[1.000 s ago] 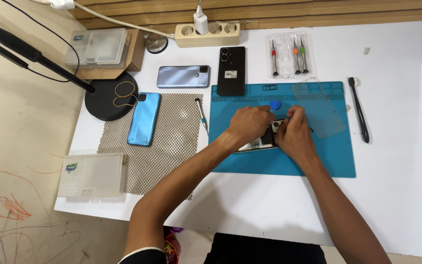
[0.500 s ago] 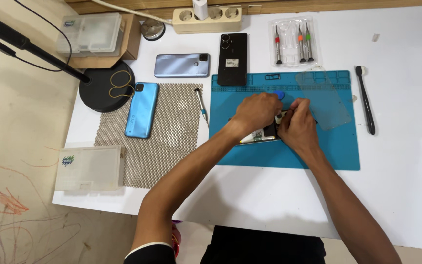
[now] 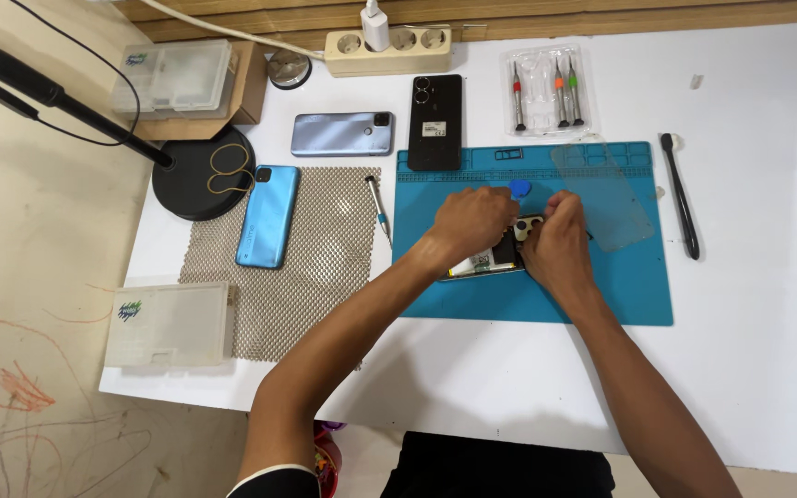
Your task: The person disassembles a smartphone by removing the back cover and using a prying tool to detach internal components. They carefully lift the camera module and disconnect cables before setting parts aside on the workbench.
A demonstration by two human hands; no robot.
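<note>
An opened phone (image 3: 498,254) lies on a blue work mat (image 3: 638,286) in the head view, its inner parts showing between my hands. My left hand (image 3: 469,221) rests on its left side, fingers curled over it. Pressed against its right side is my right hand (image 3: 555,244), fingers bent down onto the camera end. A blue pick (image 3: 519,189) sits just above my left hand. What my right fingertips pinch is hidden.
A clear phone cover (image 3: 606,194) lies on the mat's upper right. Three phones (image 3: 267,217) (image 3: 341,134) (image 3: 435,109), a small screwdriver (image 3: 378,208), a mesh pad (image 3: 315,267), a screwdriver set (image 3: 546,81), a black spudger (image 3: 681,195), a lamp base (image 3: 197,173), plastic boxes (image 3: 170,325) and a power strip (image 3: 387,44) surround it.
The view shifted down slightly. Both hands stay on the opened phone, with the right hand moving a little closer over its camera end.
</note>
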